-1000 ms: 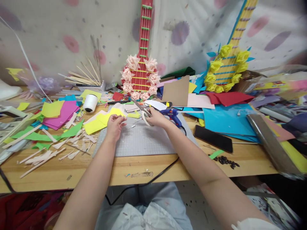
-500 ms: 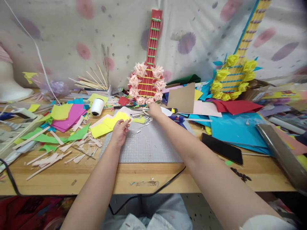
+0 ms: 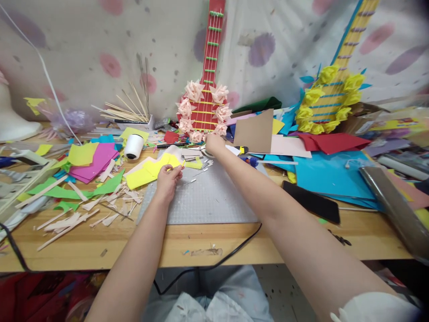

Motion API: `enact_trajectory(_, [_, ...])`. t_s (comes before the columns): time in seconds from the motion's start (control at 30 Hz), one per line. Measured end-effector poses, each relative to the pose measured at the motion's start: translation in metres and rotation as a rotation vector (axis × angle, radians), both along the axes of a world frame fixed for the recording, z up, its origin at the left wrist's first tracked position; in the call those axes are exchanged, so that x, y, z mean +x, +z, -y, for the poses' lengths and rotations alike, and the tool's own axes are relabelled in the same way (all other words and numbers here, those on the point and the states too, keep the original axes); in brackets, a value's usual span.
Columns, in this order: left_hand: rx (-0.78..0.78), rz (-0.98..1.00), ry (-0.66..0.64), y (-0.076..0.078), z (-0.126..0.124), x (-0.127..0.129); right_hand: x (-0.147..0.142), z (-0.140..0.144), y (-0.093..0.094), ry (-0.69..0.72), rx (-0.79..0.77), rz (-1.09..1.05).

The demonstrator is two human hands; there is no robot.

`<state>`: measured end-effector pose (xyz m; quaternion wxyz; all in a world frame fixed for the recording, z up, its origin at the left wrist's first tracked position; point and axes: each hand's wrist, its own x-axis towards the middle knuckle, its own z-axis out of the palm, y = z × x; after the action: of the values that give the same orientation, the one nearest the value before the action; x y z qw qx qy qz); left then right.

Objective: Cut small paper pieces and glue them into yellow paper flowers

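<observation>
My left hand [image 3: 167, 180] is closed in a pinch above the left part of the grey cutting mat [image 3: 214, 197]. A tiny yellow piece shows at its fingertips, too small to name. Beside that hand lie sheets of yellow paper [image 3: 144, 175]. My right hand [image 3: 215, 145] reaches to the far edge of the mat, fingers curled down over a pair of scissors [image 3: 201, 148], partly hidden beneath it. Short white-tipped wires [image 3: 193, 180] lie on the mat between the hands. Just behind my right hand stands a red paper guitar [image 3: 203, 112] with pink paper roses.
A white cylinder [image 3: 133, 146] and paper scraps [image 3: 73, 221] lie to the left. On the right are a blue glue gun [image 3: 250, 161], a black phone [image 3: 311, 201] and blue sheets [image 3: 335, 179]. A yellow guitar [image 3: 326, 100] leans at the back. A black cable [image 3: 231, 257] hangs along the front edge.
The view has tipped slightly downward and closer. My left fingers have shifted a little, with a yellow bit now showing at their tips. The right hand stays at the scissors.
</observation>
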<state>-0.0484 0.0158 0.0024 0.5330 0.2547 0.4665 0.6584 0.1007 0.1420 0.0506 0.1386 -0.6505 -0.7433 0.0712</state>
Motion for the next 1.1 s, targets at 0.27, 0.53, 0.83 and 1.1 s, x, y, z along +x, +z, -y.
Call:
enact_trajectory(0.27, [0.144, -0.319, -0.03, -0.012, 0.0, 0.005, -0.016, 0.081, -0.023, 0.38, -0.397, -1.026])
enact_trajectory(0.53, [0.172, -0.528, 0.133, -0.012, -0.004, -0.003, 0.02, 0.088, -0.046, -0.003, -0.223, -1.111])
enact_trajectory(0.83, [0.164, -0.628, 0.252, -0.009, 0.0, -0.008, 0.035, 0.085, -0.074, -0.119, 0.014, -0.761])
enact_trajectory(1.1, [0.178, -0.71, 0.059, -0.016, 0.0, -0.004, 0.031, 0.096, -0.06, -0.109, 0.003, -0.279])
